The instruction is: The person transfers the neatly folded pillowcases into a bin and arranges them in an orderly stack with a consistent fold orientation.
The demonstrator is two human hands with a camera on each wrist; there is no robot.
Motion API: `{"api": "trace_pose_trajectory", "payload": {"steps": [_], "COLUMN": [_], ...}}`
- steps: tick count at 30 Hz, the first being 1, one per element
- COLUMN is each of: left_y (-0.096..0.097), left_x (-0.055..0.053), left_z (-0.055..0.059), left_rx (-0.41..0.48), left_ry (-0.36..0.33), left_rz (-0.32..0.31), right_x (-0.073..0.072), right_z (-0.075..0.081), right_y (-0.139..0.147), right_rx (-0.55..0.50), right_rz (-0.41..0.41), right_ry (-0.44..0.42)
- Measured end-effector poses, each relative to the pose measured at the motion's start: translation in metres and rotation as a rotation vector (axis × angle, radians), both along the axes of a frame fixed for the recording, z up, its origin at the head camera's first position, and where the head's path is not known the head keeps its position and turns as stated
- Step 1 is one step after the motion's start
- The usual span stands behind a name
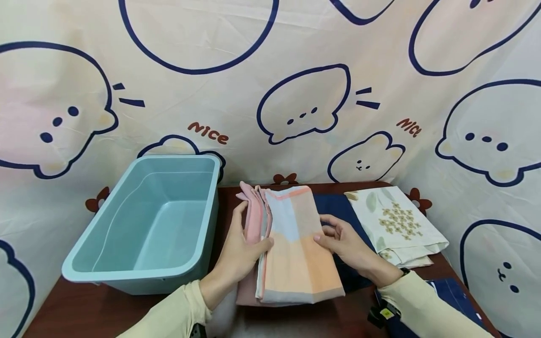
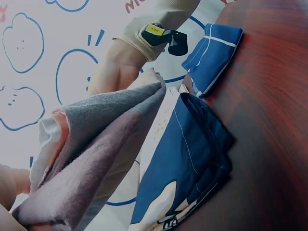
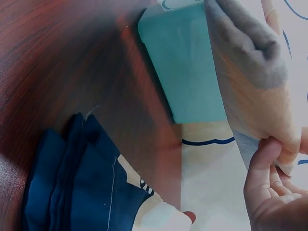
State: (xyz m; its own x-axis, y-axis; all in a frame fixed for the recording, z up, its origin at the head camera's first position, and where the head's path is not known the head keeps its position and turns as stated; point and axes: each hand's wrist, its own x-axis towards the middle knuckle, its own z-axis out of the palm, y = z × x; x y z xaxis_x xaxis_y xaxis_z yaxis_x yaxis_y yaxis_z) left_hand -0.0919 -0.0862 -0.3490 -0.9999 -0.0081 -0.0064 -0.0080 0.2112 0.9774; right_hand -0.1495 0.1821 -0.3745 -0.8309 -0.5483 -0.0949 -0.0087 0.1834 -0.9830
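Both hands hold a folded checked cloth [image 1: 296, 253] in peach, pale blue, beige and pink, upright above the table. My left hand [image 1: 245, 249] grips its left edge, thumb on the near face and fingers behind the pink layers [image 1: 253, 218]. At the right edge, my right hand [image 1: 344, 241] pinches the cloth between thumb and fingers. The right wrist view shows that pinch by the right hand [image 3: 274, 192] on the cloth's peach side [image 3: 255, 106]. Stacked folds of the cloth [image 2: 101, 154] show in the left wrist view; the left hand there is mostly cut off.
A blue-green plastic tub [image 1: 207, 225] stands on the dark red-brown table [image 1: 84, 305] at left. Behind the right hand lies a navy folded cloth [image 1: 329, 206]. A white flowered cloth [image 1: 397, 225] and another navy folded piece [image 1: 454, 300] lie at right. A printed curtain [image 1: 236, 103] hangs behind.
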Motion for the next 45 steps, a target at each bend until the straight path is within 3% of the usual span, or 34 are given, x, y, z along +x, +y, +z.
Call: {"api": "trace_pose_trajectory", "payload": {"steps": [10,24,40,45], "left_y": [-0.007,-0.017,-0.03,-0.036], "left_x": [-0.001,0.001,-0.001,-0.002], "left_z": [0.006,0.019,0.027,0.033], "left_rx": [-0.065,-0.079,-0.136,-0.132], "left_ry": [0.001,0.016,0.039,0.018], "left_rz": [-0.018,-0.051,-0.035,-0.025], "right_x": [0.001,0.006,0.005,0.003], "right_z": [0.005,0.016,0.026,0.031], "right_y": [-0.002,-0.008,-0.023,-0.029], "right_rx": [-0.007,-0.007,-0.019,-0.021], "right_rz": [0.01,0.021,0.026,0.012], "right_ry": [0.008,0.007,0.011,0.017]}}
